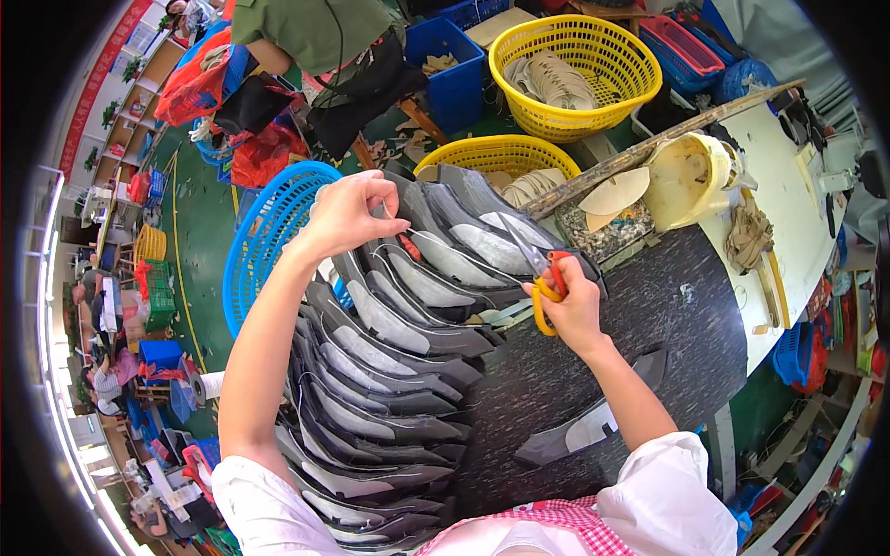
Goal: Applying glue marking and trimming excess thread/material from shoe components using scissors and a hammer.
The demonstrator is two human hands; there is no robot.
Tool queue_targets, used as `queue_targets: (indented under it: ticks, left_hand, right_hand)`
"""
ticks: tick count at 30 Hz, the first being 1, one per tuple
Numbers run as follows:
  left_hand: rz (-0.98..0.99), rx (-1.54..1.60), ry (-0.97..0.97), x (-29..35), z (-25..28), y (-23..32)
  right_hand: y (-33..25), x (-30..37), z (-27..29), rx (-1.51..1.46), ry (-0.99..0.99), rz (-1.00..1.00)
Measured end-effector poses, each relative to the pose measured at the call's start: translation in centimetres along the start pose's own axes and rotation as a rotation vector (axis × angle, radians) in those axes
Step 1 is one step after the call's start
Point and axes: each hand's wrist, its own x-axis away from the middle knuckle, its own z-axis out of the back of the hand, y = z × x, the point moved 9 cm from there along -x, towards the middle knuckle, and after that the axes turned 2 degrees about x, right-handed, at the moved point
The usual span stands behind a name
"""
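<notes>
- Behind everything runs the green floor [199,232], marked with a yellow line.
- The dark, speckled table [691,306] spreads in front of the person I'm watching, reaching out to the right of the row of pieces.
- Along its left side, the row of dark curved pieces [380,320] fans out, overlapping one another, each showing a pale grey patch.
- Across from the person, a co-worker in a green top [315,28] stands near a blue bin [450,97].
- The farther yellow basket [556,116] holds a stack of pale pieces.
- A blue basket [260,246] sits just left of the row's far end, partly behind the left forearm.
- The nearer yellow basket [501,146], with more pale pieces inside, shows just beyond the row.
- A cream-coloured tub [686,176] lies tipped near the table's far edge.
- One single dark piece [565,435] lies apart on the table, under the right forearm.
- The left hand [348,213] is above the row's far end, fingers curled toward the thumb; I cannot tell whether it pinches anything.
- The right hand [570,296] is wrapped around the scissors' handles.
- The scissors [547,287], orange and yellow at the grips, point their blades up and leftward over the row.
</notes>
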Motion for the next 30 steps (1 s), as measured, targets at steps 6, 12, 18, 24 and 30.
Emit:
queue_targets:
  ticks: [6,12,18,24,30]
  left_hand:
    - [-0.042,0.011,0.126,-2.0,-0.8,0.3]
    - [-0.024,0.094,0.229,-2.3,-2.2,0.3]
    - [-0.002,0.246,0.324,-0.7,-0.7,0.1]
    - [-0.052,0.113,0.325,-0.1,-1.3,0.5]
    - [0.007,0.158,0.382,1.2,-0.9,-0.3]
  right_hand:
    - [0.2,-0.9,0.1,0.132,-0.022,0.065]
    - [-1.3,-2.0,2.9,0.444,-0.087,0.180]
    - [-9.6,-7.4,-0.9,0.681,-0.153,0.556]
    - [-10.8,-9.3,-2.8,0.821,-0.254,0.595]
    - [-14.0,-8.2,-0.8,0.811,-0.120,0.738]
